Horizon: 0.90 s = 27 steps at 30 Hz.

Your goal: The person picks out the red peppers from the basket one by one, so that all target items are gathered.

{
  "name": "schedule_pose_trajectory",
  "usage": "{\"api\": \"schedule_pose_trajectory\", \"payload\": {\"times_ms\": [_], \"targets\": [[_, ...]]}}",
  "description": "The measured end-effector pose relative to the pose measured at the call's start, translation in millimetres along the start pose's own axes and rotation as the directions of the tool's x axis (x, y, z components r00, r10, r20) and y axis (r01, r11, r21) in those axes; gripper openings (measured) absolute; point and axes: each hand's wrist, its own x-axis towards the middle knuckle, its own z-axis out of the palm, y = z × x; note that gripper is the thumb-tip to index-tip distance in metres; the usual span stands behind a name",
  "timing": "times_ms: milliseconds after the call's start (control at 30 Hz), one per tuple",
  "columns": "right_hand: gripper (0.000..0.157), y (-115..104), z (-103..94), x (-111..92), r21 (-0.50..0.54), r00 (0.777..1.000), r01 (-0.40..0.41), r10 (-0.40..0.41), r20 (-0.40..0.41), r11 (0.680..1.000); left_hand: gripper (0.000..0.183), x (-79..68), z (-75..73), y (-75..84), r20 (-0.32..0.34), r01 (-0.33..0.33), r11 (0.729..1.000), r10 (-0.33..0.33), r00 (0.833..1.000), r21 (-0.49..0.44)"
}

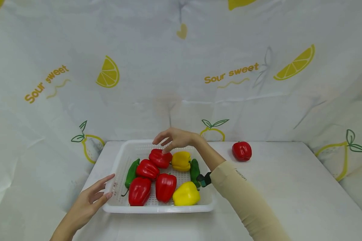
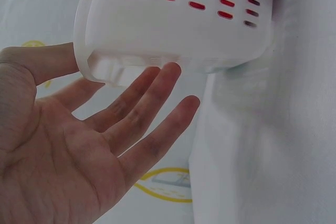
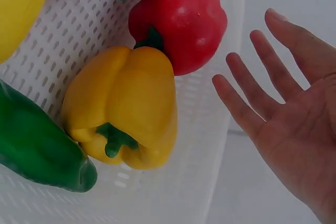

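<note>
A white plastic basket point(image 1: 157, 210) holds several red bell peppers, two yellow bell peppers and two long green peppers. My left hand point(image 1: 85, 202) is at the basket's left side, its fingers fairly straight and spread; in the left wrist view the fingertips lie by the perforated wall point(image 2: 157, 35). Over the basket's back edge hovers my right hand point(image 1: 179, 138), loose-fingered and holding nothing. Nearest below it are a red bell pepper point(image 1: 159, 160) and a deeper yellow bell pepper point(image 1: 181, 161), also seen in the right wrist view. A green pepper point(image 1: 194, 171) lies beside that yellow one.
One more red bell pepper point(image 1: 242, 151) sits outside the basket, at the back of the white table point(image 1: 274, 194). A white cloth point(image 1: 157, 67) printed with lemons hangs behind the table and along its sides.
</note>
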Motion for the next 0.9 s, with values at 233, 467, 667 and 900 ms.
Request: {"api": "schedule_pose_trajectory", "payload": {"times_ms": [233, 467, 667, 900], "targets": [[0.056, 8.5, 8.3, 8.0, 0.018, 0.995, -0.091, 0.09, 0.047, 0.996, 0.063, -0.9, 1.3, -0.8, 0.004, 0.015, 1.0, -0.015, 1.0, -0.011], [0.067, 15.0, 15.4, 12.2, 0.029, 0.981, -0.165, 0.161, 0.111, 0.986, 0.062, -0.9, 1.8, -0.5, 0.001, 0.005, 1.0, -0.005, 1.0, -0.005], [0.072, 16.7, 18.4, 12.3, -0.019, 0.975, -0.186, 0.187, 0.121, 0.982, 0.061, 0.0, 1.3, 1.6, -0.005, 0.006, 1.0, -0.006, 1.0, 0.0], [0.08, 15.8, 19.8, 10.4, -0.034, 0.969, -0.21, 0.213, 0.127, 0.977, 0.061, -0.8, 0.4, -0.1, -0.009, -0.017, 1.0, 0.017, 1.0, 0.011]]}}
